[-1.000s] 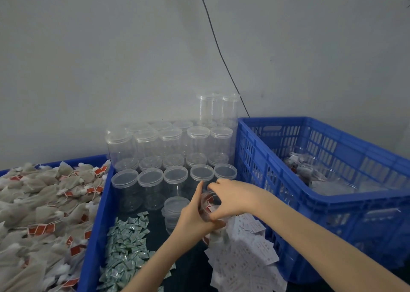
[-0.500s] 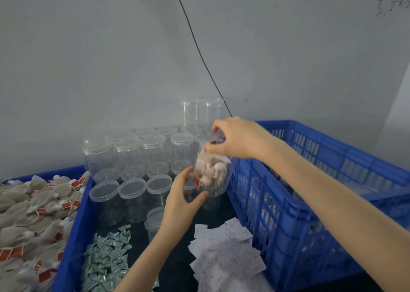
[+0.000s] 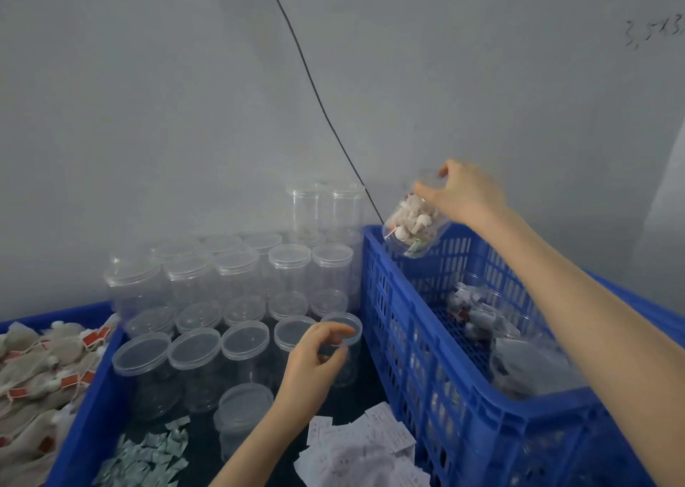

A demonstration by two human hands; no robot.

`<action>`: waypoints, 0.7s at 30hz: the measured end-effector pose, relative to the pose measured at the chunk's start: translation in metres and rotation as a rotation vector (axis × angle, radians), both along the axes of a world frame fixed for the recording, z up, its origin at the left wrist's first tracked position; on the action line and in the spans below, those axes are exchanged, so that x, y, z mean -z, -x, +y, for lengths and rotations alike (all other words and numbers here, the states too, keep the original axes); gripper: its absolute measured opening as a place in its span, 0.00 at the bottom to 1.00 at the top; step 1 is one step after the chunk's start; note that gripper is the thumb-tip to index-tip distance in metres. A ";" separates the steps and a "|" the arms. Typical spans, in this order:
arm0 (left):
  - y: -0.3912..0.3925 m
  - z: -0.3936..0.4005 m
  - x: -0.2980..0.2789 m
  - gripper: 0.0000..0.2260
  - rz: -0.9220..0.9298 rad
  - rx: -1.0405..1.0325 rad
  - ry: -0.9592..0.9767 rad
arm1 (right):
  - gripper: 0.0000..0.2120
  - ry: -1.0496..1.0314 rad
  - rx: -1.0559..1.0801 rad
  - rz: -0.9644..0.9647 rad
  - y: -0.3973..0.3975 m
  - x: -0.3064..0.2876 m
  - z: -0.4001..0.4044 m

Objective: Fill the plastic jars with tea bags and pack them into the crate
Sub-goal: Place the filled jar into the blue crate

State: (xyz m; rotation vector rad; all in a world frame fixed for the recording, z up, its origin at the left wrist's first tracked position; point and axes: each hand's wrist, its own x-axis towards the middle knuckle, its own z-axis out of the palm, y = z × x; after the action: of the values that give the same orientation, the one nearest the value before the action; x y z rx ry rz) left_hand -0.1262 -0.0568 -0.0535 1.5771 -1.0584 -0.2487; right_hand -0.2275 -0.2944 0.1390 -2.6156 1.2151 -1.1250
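Note:
My right hand [image 3: 463,194] grips a clear plastic jar [image 3: 413,229] full of tea bags by its lidded top. The jar hangs tilted over the far left corner of the blue crate [image 3: 400,323]. Several filled jars [image 3: 478,316] lie inside the crate. My left hand [image 3: 315,360] hovers with loosely curled fingers, holding nothing, in front of the rows of empty lidded jars [image 3: 237,294]. It is just in front of the rightmost jar of the front row.
A blue bin of loose tea bags [image 3: 33,375] with red tags sits at the left. Small green sachets [image 3: 144,457] and white paper slips [image 3: 356,446] lie on the dark surface near me. A black cable [image 3: 315,90] runs down the grey wall.
My right hand has carried the filled jar up and to the right, from beside the empty jars to above the crate. My left hand has let go of it and stayed low.

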 end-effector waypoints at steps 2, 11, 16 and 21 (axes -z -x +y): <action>-0.005 -0.007 0.001 0.14 0.003 0.002 0.003 | 0.28 -0.023 0.028 0.071 -0.012 0.011 -0.015; -0.030 -0.030 0.012 0.13 0.136 -0.001 -0.008 | 0.28 -0.221 0.052 0.302 -0.063 0.080 -0.066; -0.038 -0.035 0.009 0.13 0.149 0.019 -0.032 | 0.30 -0.266 0.034 0.473 -0.091 0.123 -0.076; -0.052 -0.039 0.010 0.13 0.172 0.043 -0.044 | 0.25 -0.377 -0.126 0.516 -0.109 0.154 -0.087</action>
State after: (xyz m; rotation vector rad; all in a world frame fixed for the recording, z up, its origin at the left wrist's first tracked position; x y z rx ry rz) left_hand -0.0743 -0.0959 -0.0631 1.5437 -0.9595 -0.4321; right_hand -0.1185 -0.3817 -0.0148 -2.6953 1.1600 -0.1649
